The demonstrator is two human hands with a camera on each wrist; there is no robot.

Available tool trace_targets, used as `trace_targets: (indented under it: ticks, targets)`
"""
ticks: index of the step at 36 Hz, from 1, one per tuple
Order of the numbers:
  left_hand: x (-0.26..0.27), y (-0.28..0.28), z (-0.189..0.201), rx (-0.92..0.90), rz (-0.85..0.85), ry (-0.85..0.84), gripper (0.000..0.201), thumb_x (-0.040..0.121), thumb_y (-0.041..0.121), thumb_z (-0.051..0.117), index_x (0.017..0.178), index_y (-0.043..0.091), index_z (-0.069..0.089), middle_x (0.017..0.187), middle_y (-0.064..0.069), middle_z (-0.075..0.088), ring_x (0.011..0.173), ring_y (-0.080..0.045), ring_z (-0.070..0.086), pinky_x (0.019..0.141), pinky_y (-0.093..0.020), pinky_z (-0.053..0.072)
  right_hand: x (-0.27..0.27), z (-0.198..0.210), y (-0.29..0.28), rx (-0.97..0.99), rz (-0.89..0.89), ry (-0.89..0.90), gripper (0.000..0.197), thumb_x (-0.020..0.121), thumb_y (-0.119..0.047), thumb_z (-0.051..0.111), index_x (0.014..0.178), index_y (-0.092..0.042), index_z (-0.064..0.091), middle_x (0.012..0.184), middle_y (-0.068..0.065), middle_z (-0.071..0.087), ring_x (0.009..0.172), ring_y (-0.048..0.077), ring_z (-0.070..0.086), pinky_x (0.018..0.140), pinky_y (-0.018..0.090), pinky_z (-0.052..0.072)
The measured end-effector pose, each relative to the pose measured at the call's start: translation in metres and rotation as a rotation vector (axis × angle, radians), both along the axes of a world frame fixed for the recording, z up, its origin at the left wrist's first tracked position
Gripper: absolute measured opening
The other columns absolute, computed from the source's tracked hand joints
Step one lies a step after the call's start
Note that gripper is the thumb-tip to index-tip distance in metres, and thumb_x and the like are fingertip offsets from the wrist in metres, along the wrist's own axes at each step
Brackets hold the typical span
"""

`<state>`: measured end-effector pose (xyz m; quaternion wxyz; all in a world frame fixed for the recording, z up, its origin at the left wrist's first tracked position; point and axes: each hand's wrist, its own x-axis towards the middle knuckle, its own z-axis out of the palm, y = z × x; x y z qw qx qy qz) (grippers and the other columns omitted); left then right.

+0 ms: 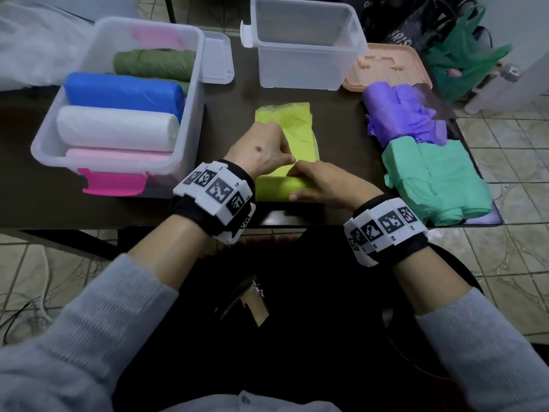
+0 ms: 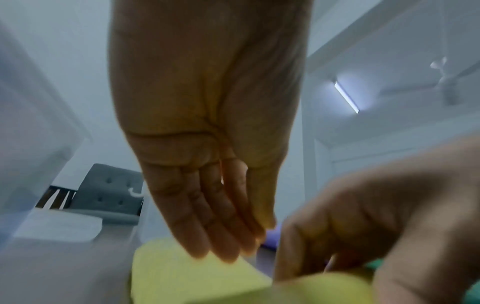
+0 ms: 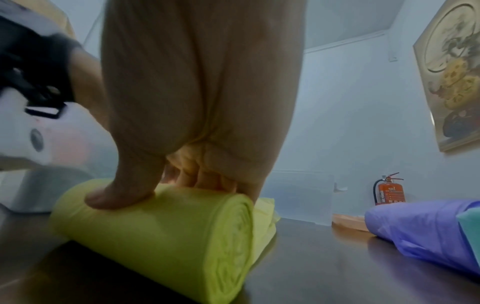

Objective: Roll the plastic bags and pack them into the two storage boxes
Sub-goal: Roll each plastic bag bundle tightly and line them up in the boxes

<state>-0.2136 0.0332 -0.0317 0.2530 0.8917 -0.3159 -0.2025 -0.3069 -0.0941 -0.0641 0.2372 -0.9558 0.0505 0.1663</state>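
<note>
Gripping the yellow bag roll [image 1: 274, 190] at the counter's [image 1: 350, 138] near edge, my right hand [image 1: 323, 185] curls thumb and fingers around it. My left hand [image 1: 258, 147] lies flat, fingers straight, on the unrolled yellow sheet. Toward the far edge stands the empty box [image 1: 303, 43]; the filled box [image 1: 118, 99] is at the left.

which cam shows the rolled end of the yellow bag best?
Right wrist: the yellow bag fills the foreground, its spiral end layers visible under the right hand. Head view shows the roll from above, partly covered by both hands. Left wrist shows only a blurred yellow patch.
</note>
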Motion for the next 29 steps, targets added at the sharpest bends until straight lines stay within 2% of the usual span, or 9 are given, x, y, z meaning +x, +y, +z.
trace_targets:
  ticks: [3,5,9,14,18,22,26,28,29]
  targets:
    - [-0.006,0.006,0.004,0.072,-0.041,-0.014,0.014,0.085,0.02,0.068,0.097,0.016,0.074,0.1,-0.007,0.07,0.092,-0.022,0.065,0.085,-0.038,0.054,0.003,0.003,-0.001,-0.018,0.002,0.011,0.051,0.089,-0.034,0.061,0.133,-0.012,0.05,0.128,0.016,0.049,0.121,0.028,0.043,0.094,0.026,0.031]
    - [-0.01,0.01,0.005,0.128,-0.073,-0.008,0.022,0.082,0.017,0.071,0.105,0.015,0.072,0.107,-0.009,0.069,0.097,-0.023,0.064,0.087,-0.038,0.053,0.004,0.004,-0.001,-0.041,-0.005,0.024,0.05,0.09,-0.035,0.058,0.135,-0.014,0.049,0.127,0.017,0.043,0.122,0.029,0.039,0.101,0.03,0.029]
    - [-0.016,0.014,0.003,0.193,-0.125,-0.013,0.045,0.074,0.023,0.08,0.116,0.016,0.067,0.112,-0.01,0.066,0.1,-0.025,0.062,0.084,-0.035,0.052,0.001,0.001,-0.001,-0.062,-0.001,-0.026,0.05,0.09,-0.037,0.057,0.134,-0.013,0.048,0.12,0.015,0.046,0.117,0.028,0.041,0.099,0.034,0.032]
    - [-0.019,0.013,0.0,0.252,-0.163,-0.075,0.064,0.068,0.026,0.084,0.126,0.017,0.059,0.119,-0.012,0.061,0.108,-0.029,0.058,0.075,-0.029,0.043,-0.001,-0.005,0.001,-0.102,-0.077,-0.173,0.04,0.087,-0.037,0.061,0.117,-0.01,0.055,0.116,0.012,0.054,0.111,0.029,0.047,0.094,0.044,0.04]
    - [-0.016,0.01,-0.003,0.278,-0.179,-0.129,0.065,0.066,0.024,0.085,0.125,0.016,0.059,0.117,-0.012,0.062,0.107,-0.03,0.058,0.078,-0.031,0.043,-0.007,-0.007,0.007,-0.209,-0.102,-0.39,0.036,0.084,-0.033,0.067,0.109,-0.007,0.063,0.11,0.017,0.051,0.103,0.034,0.046,0.085,0.042,0.041]
    - [-0.013,0.006,-0.005,0.301,-0.2,-0.148,0.056,0.07,0.016,0.082,0.121,0.014,0.061,0.113,-0.014,0.063,0.103,-0.032,0.059,0.071,-0.031,0.04,-0.01,-0.01,0.019,-0.203,-0.124,-0.466,0.024,0.088,-0.022,0.062,0.104,-0.005,0.062,0.1,0.016,0.055,0.093,0.035,0.048,0.079,0.049,0.045]
    - [-0.003,0.001,0.0,0.331,-0.216,-0.088,0.051,0.069,0.013,0.083,0.116,0.013,0.064,0.111,-0.012,0.065,0.098,-0.028,0.06,0.069,-0.03,0.04,-0.016,-0.013,0.031,-0.284,-0.101,-0.403,0.032,0.089,-0.022,0.059,0.115,-0.002,0.058,0.11,0.016,0.057,0.101,0.034,0.051,0.087,0.045,0.044]
    - [0.002,-0.002,0.004,0.353,-0.233,-0.056,0.054,0.068,0.013,0.084,0.117,0.013,0.064,0.115,-0.011,0.065,0.101,-0.027,0.06,0.071,-0.03,0.042,-0.022,-0.018,0.037,-0.318,-0.091,-0.371,0.038,0.082,-0.014,0.062,0.117,0.002,0.058,0.112,0.021,0.059,0.103,0.038,0.055,0.092,0.047,0.044]
    - [0.005,-0.004,0.006,0.369,-0.245,-0.041,0.056,0.067,0.014,0.084,0.119,0.013,0.063,0.117,-0.009,0.064,0.103,-0.027,0.06,0.073,-0.03,0.044,-0.026,-0.021,0.041,-0.343,-0.103,-0.38,0.036,0.081,-0.009,0.056,0.115,0.004,0.059,0.11,0.022,0.06,0.101,0.039,0.058,0.092,0.049,0.046]
